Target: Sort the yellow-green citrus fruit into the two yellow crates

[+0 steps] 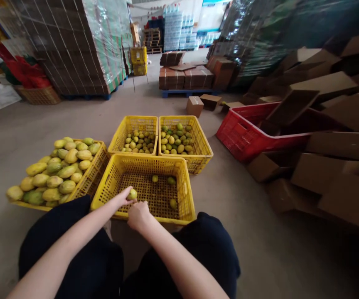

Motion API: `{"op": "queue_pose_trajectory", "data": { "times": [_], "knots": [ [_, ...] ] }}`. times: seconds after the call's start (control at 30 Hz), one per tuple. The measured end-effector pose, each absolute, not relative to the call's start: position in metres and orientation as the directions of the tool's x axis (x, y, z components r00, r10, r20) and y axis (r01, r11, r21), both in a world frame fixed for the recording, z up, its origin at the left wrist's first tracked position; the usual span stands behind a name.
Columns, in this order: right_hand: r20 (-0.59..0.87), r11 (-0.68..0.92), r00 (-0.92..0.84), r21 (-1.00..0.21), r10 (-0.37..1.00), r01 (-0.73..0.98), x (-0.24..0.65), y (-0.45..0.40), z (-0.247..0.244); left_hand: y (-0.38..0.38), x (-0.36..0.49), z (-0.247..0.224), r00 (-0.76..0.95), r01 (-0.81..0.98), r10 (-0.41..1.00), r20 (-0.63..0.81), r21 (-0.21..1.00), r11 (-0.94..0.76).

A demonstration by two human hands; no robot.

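A small round yellow-green fruit is in my left hand, over the near left part of the front yellow crate. Close to its right, my right hand is closed above the crate's near rim; its curled fingers hide whatever may be in them. On the floor of that crate lie a fruit, a greener fruit and another yellowish fruit, spread apart on the right side.
Left of me, a yellow crate is heaped with larger yellow-green fruits. Two yellow crates of small fruits, one left and one right, adjoin the front crate. A red crate and cardboard boxes lie right.
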State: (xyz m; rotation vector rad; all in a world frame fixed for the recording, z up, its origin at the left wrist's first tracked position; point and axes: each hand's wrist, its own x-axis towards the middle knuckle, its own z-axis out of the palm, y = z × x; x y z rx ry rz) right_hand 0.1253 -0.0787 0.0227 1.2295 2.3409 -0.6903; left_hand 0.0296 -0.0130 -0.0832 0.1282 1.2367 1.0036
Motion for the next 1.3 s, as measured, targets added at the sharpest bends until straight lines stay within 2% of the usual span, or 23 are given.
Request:
{"op": "queue_pose_trajectory", "data": {
  "times": [0.1,0.17,0.2,0.3,0.4,0.47,0.53,0.57,0.63,0.77,1.0,1.17,1.3],
  "knots": [
    [-0.574,0.499,-0.580,-0.313,0.579,0.808,0.130,-0.080,0.030,0.038,0.053,-0.058,-0.024,-0.452,0.572,-0.820,0.519,0.725],
    [-0.561,0.486,-0.614,-0.380,0.555,0.787,0.134,-0.077,0.037,0.089,0.075,-0.022,-0.012,-0.424,0.578,-0.816,0.528,0.736],
    [-0.546,0.473,-0.612,-0.389,0.573,0.790,0.137,-0.074,0.040,0.116,0.087,0.000,-0.001,-0.416,0.621,-0.784,0.565,0.713],
    [-0.493,0.423,-0.546,-0.347,0.677,0.837,0.140,-0.065,0.045,0.184,0.117,0.063,0.031,-0.306,0.869,-0.494,0.823,0.479],
    [-0.470,0.379,-0.513,-0.353,0.718,0.855,0.139,-0.058,0.045,0.201,0.133,0.084,0.049,-0.089,0.932,-0.360,0.927,0.363],
    [-0.464,0.362,-0.517,-0.384,0.720,0.849,0.135,-0.057,0.045,0.183,0.132,0.063,0.101,0.086,0.926,-0.365,0.930,0.357],
    [-0.470,0.367,-0.546,-0.422,0.693,0.829,0.132,-0.058,0.045,0.153,0.122,0.022,0.112,0.243,0.839,-0.533,0.833,0.497],
    [-0.479,0.373,-0.568,-0.444,0.669,0.814,0.131,-0.058,0.045,0.137,0.114,-0.002,0.075,0.285,0.771,-0.632,0.755,0.591],
    [-0.496,0.376,-0.609,-0.494,0.619,0.784,0.131,-0.058,0.045,0.112,0.096,-0.049,0.013,0.296,0.728,-0.685,0.698,0.651],
    [-0.509,0.310,-0.585,-0.525,0.632,0.792,0.144,-0.055,0.042,0.093,0.069,-0.122,-0.082,0.295,0.746,-0.661,0.699,0.652],
    [-0.610,0.162,-0.406,-0.414,0.681,0.896,0.182,-0.048,0.022,0.114,0.083,-0.212,-0.197,0.609,0.763,-0.616,0.533,0.588],
    [-0.652,0.078,-0.390,-0.453,0.651,0.888,0.194,-0.059,0.004,0.128,0.107,-0.253,-0.227,0.744,0.794,-0.564,0.426,0.515],
    [-0.626,0.089,-0.439,-0.509,0.644,0.856,0.193,-0.073,-0.005,0.135,0.117,-0.267,-0.229,0.793,0.802,-0.552,0.372,0.482]
  ]
}}
